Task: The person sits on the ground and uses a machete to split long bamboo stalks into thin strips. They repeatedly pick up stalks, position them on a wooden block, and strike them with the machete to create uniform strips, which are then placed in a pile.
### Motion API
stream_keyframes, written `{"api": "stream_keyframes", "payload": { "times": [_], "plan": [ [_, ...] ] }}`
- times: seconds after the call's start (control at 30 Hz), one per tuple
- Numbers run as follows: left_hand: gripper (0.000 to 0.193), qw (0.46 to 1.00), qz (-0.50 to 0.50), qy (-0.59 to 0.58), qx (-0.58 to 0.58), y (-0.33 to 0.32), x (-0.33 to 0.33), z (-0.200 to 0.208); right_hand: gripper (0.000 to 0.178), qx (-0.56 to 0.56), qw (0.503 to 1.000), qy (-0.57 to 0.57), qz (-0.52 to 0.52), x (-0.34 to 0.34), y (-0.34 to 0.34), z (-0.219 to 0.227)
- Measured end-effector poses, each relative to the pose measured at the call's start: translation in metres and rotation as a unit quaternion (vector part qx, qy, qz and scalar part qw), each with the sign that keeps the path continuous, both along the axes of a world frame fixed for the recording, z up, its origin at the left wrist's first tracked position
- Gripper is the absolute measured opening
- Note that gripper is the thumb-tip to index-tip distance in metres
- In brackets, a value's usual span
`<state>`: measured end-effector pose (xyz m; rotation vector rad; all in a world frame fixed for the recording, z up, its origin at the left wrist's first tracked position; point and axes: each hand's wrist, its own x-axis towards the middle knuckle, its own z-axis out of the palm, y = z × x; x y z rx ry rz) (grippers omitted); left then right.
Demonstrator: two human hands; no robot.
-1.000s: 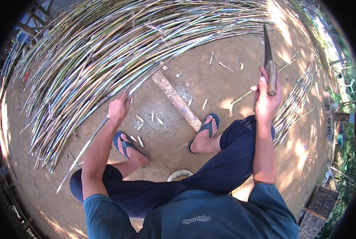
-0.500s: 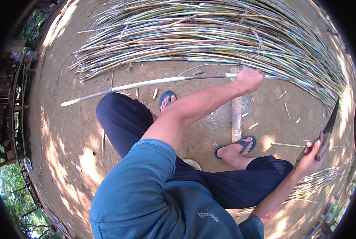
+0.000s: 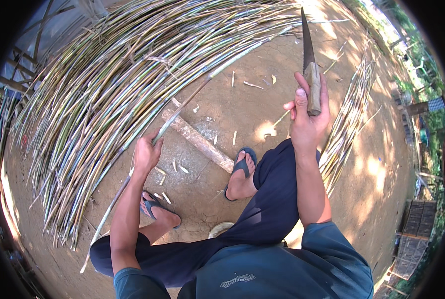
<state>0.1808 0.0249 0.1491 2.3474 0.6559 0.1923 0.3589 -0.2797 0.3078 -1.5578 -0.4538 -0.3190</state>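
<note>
My left hand (image 3: pixel 146 153) is closed around a long, thin cane pole (image 3: pixel 190 98) that slants from beside my left knee toward the far side. The pole crosses over the end of a wooden block (image 3: pixel 202 139) lying on the ground. Out to the right, my right hand (image 3: pixel 307 122) grips the wooden handle of a handsaw (image 3: pixel 308 50). Its dark, tapering blade points away from me and is apart from the pole. Some of my right fingers are spread off the handle.
A large heap of cane poles (image 3: pixel 108 74) covers the ground at the far left. A smaller bundle of thin sticks (image 3: pixel 349 114) lies at the right. Short offcuts (image 3: pixel 252 85) are scattered about. Both my sandalled feet (image 3: pixel 242 172) rest near the block.
The view has swung to the right. My left arm no longer reaches across my body, and the hand still holds the pole. The saw in my right hand now points away, farther forward.
</note>
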Motion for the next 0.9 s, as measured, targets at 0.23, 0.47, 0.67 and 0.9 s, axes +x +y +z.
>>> {"api": "stream_keyframes", "payload": {
  "times": [0.23,0.47,0.67,0.9],
  "plan": [
    [0.034,0.999,-0.037,-0.023,-0.022,-0.055,0.128,0.004,0.061,-0.005,1.0,-0.013,-0.018,-0.004,0.004,0.002],
    [0.072,0.988,-0.066,-0.018,0.139,-0.054,0.183,-0.071,0.061,-0.044,0.999,0.005,0.01,0.0,0.01,-0.007],
    [0.071,0.983,-0.023,0.113,0.141,0.081,0.0,-0.138,0.06,-0.091,0.995,0.034,0.036,-0.004,-0.001,-0.007],
    [0.086,0.91,0.088,0.398,0.07,0.133,-0.27,-0.195,0.054,-0.112,0.991,0.045,0.062,-0.007,0.005,-0.009]
  ]
}}
